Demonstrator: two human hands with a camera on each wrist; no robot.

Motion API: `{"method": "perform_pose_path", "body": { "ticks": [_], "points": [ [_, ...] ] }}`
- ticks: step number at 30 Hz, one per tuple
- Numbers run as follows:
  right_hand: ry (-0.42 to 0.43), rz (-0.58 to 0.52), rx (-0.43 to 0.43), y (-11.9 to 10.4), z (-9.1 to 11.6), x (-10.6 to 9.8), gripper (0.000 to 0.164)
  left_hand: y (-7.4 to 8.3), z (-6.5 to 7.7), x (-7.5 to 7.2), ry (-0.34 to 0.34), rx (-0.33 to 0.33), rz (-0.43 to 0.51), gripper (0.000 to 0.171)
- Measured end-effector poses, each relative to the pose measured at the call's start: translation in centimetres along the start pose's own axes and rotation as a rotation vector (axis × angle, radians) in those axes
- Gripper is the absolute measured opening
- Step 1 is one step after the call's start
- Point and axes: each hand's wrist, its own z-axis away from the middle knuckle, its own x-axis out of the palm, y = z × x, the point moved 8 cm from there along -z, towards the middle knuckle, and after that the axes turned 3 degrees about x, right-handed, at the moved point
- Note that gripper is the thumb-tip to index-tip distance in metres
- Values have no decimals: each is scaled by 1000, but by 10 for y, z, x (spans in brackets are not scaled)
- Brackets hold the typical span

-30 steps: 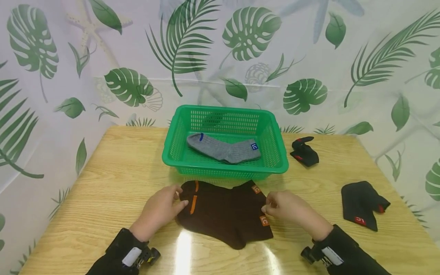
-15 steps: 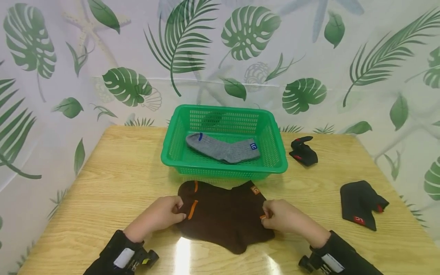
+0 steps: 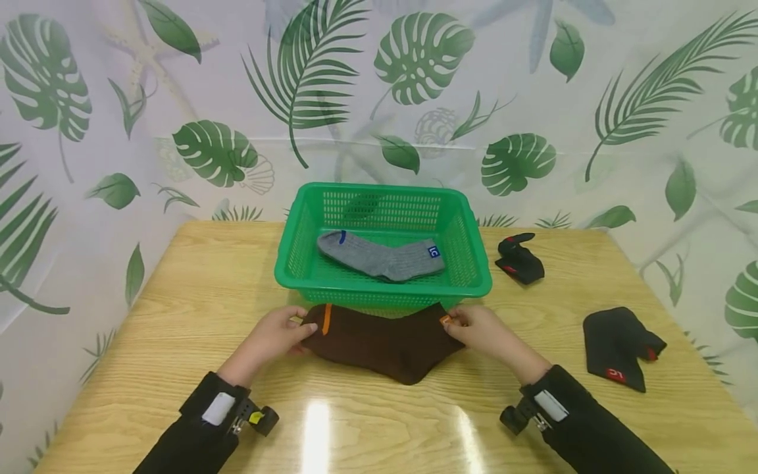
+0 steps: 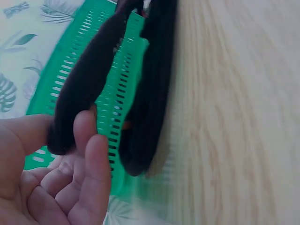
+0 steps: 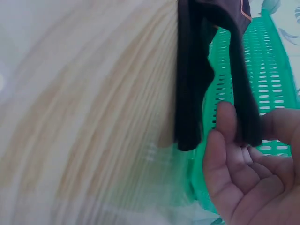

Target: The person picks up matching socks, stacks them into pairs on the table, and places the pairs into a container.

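A dark brown sock point(image 3: 379, 339) with an orange stripe at the toe spans both hands, in front of the green basket. My left hand point(image 3: 274, 337) pinches its toe end between thumb and fingers. My right hand point(image 3: 484, 334) pinches the cuff end, partly covering an orange tag. In the left wrist view, the held sock point(image 4: 86, 77) hangs apart from a second dark sock point(image 4: 152, 93). That second sock point(image 5: 190, 89) also shows in the right wrist view; in the head view the held one hides most or all of it.
Behind the hands stands the green plastic basket point(image 3: 379, 295) with a grey sock point(image 3: 385, 258) lying inside. To its right lies a crumpled black sock point(image 3: 521, 260). Another black sock point(image 3: 616, 345) with a red tag lies folded farther right on the wooden table point(image 3: 154, 342). A leaf-patterned sheet point(image 3: 349, 99) hangs behind.
The two brown socks lay side by side, one nearer me. Both hands took the nearer sock by its ends, lifted it and moved it away from me, over the other.
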Motion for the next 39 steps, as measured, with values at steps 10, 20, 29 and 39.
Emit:
{"method": "perform_pose_path", "body": {
  "ticks": [10, 20, 29, 39],
  "points": [
    [21, 22, -33, 8, -10, 5, 18, -2, -17, 6, 22, -37, -137, 38],
    [-47, 76, 61, 18, -11, 17, 40, -4, -20, 12, -38, -8, -216, 42],
    [138, 446, -232, -32, 12, 14, 21, 58, 13, 37, 184, 414, -886, 44],
    [-292, 400, -356, -49, 37, 62, 63, 40, 20, 105, -402, 348, -972, 71]
  ]
}}
